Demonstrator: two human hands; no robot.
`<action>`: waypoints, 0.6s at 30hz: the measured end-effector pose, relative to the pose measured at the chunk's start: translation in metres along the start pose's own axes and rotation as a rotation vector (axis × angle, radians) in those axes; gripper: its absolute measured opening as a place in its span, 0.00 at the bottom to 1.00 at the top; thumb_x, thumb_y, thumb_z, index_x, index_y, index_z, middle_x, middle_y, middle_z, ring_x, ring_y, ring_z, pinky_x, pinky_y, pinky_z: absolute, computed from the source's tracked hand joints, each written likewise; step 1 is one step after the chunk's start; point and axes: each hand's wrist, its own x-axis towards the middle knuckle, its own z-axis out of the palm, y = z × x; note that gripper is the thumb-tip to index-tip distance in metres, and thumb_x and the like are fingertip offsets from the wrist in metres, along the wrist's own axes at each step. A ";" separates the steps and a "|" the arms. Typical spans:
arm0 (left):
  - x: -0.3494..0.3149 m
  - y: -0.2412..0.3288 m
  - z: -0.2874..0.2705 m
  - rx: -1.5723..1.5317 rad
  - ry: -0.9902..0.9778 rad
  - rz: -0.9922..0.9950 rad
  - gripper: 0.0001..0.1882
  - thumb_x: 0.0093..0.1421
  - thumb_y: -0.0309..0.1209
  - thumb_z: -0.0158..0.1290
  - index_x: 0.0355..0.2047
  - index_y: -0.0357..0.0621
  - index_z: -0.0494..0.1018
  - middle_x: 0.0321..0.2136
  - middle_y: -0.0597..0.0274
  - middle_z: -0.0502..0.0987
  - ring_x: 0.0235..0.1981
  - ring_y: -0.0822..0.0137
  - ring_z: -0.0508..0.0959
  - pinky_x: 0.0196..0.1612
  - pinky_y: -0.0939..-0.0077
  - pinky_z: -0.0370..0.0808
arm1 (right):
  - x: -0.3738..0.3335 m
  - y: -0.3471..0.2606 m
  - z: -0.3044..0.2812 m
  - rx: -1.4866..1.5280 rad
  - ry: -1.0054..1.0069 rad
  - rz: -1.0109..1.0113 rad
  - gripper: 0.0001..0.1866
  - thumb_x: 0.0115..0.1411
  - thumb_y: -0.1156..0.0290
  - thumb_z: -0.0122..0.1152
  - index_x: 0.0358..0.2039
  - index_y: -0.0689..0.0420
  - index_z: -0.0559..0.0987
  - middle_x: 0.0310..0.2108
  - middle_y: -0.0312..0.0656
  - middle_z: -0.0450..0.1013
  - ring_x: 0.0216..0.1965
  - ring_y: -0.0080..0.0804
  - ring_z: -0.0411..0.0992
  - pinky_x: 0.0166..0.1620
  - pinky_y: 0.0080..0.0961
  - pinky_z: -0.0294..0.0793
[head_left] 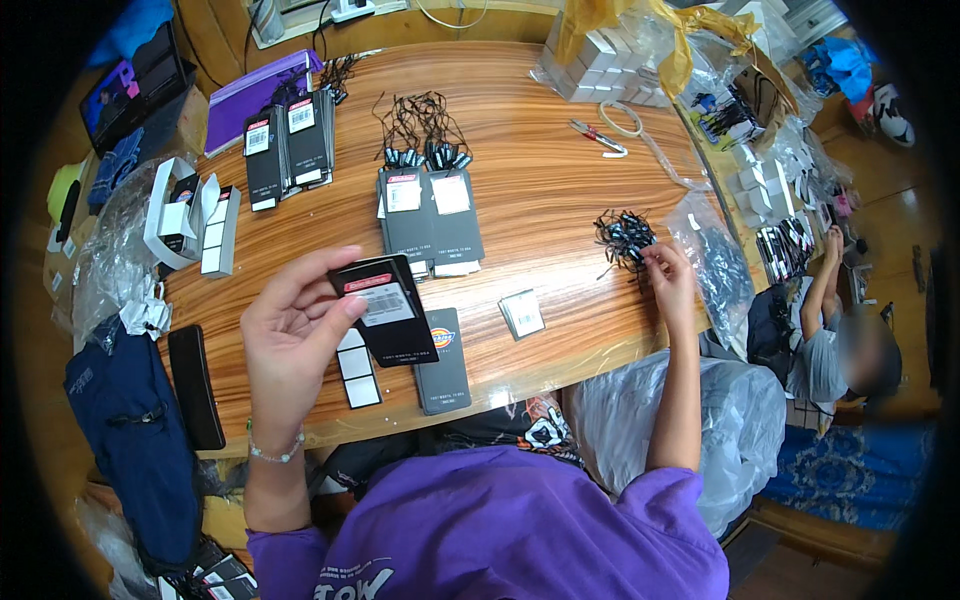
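My left hand pinches a black hang tag between thumb and fingers, raised over the table; a white sticker with a red top sits on it. At the right, my right hand has its fingertips at a tangled pile of black tag strings; whether a string is between them I cannot make out. Below the held tag lies a dark grey tag stack with a colourful logo. Beside it is a strip of white stickers. A small stack of white labels lies between my hands.
Strung tag stacks stand mid-table, with more tag stacks at the back left. Red-handled pliers lie at the back right, near white boxes. A black case is at the left edge. Another person sits at the right.
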 end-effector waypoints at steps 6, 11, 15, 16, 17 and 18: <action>-0.005 0.007 -0.005 0.047 -0.087 0.005 0.18 0.52 0.14 0.51 0.45 0.33 0.69 0.39 0.55 0.74 0.39 0.71 0.75 0.43 0.82 0.73 | -0.009 0.025 0.002 -0.069 0.115 0.199 0.03 0.50 0.79 0.57 0.27 0.62 0.76 0.23 0.43 0.71 0.23 0.31 0.68 0.29 0.24 0.67; -0.007 0.004 -0.021 0.049 -0.115 -0.014 0.18 0.52 0.14 0.51 0.44 0.34 0.69 0.41 0.56 0.74 0.39 0.71 0.75 0.44 0.82 0.73 | -0.010 0.034 0.012 0.146 0.083 0.386 0.06 0.50 0.76 0.60 0.29 0.62 0.77 0.21 0.38 0.72 0.22 0.21 0.66 0.27 0.20 0.66; -0.010 0.006 -0.026 0.039 -0.118 -0.007 0.18 0.52 0.15 0.52 0.44 0.34 0.69 0.39 0.57 0.75 0.39 0.72 0.75 0.43 0.82 0.73 | -0.006 0.037 0.011 0.293 0.007 0.415 0.06 0.49 0.77 0.62 0.28 0.62 0.76 0.22 0.31 0.70 0.23 0.17 0.65 0.28 0.15 0.64; -0.010 0.007 -0.028 0.038 -0.119 0.000 0.18 0.52 0.15 0.52 0.44 0.34 0.69 0.39 0.57 0.75 0.39 0.72 0.75 0.43 0.83 0.73 | -0.005 0.037 0.007 0.355 0.017 0.452 0.06 0.49 0.77 0.62 0.28 0.61 0.75 0.23 0.30 0.70 0.24 0.16 0.65 0.28 0.14 0.64; -0.011 0.008 -0.030 0.037 -0.119 0.007 0.18 0.52 0.15 0.52 0.44 0.34 0.69 0.38 0.57 0.75 0.39 0.73 0.75 0.43 0.83 0.73 | -0.005 0.038 0.002 0.418 0.027 0.488 0.06 0.49 0.78 0.62 0.28 0.60 0.75 0.23 0.29 0.70 0.25 0.16 0.65 0.29 0.14 0.64; -0.011 0.008 -0.031 0.033 -0.120 0.009 0.17 0.52 0.15 0.51 0.44 0.35 0.69 0.38 0.57 0.75 0.38 0.73 0.75 0.43 0.83 0.73 | -0.003 0.036 -0.001 0.484 0.039 0.523 0.06 0.48 0.78 0.62 0.28 0.60 0.75 0.24 0.28 0.69 0.25 0.15 0.65 0.30 0.13 0.64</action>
